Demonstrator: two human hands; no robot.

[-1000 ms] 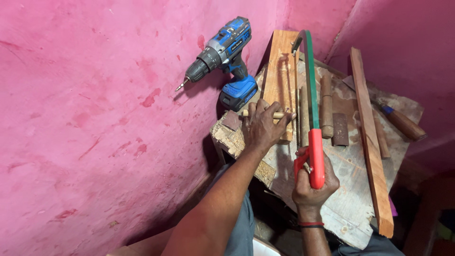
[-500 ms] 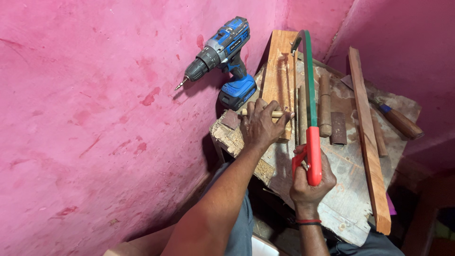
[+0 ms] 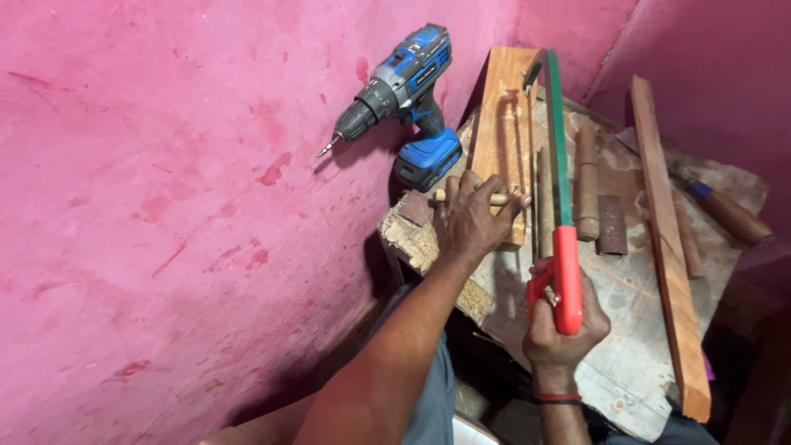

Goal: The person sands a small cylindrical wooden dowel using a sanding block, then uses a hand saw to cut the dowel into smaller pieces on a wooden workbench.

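Labels: pale printed patch on the side of the one blue-and-black cordless drill (image 3: 404, 103), which stands on its battery at the bench's far left corner, bit aimed at the wall.
Surface: worn grey wooden bench (image 3: 626, 305), scuffed, its near-left edge ragged and splintered.
Room: pink plaster wall (image 3: 165, 206) on the left with darker blotches, meeting a second pink wall beyond the bench.
Left hand (image 3: 471, 221): pressed flat, clamping a thin pale dowel (image 3: 497, 198) against a wooden jig block (image 3: 507, 124).
Right hand (image 3: 564, 325): closed around the red handle of a green-framed hacksaw (image 3: 559, 148), whose frame runs away beside the block.
Counts: one drill, one saw, one long wooden batten (image 3: 669, 255) at the right, one dark wooden tool handle (image 3: 729, 216) beyond it, one short round peg (image 3: 586, 185).
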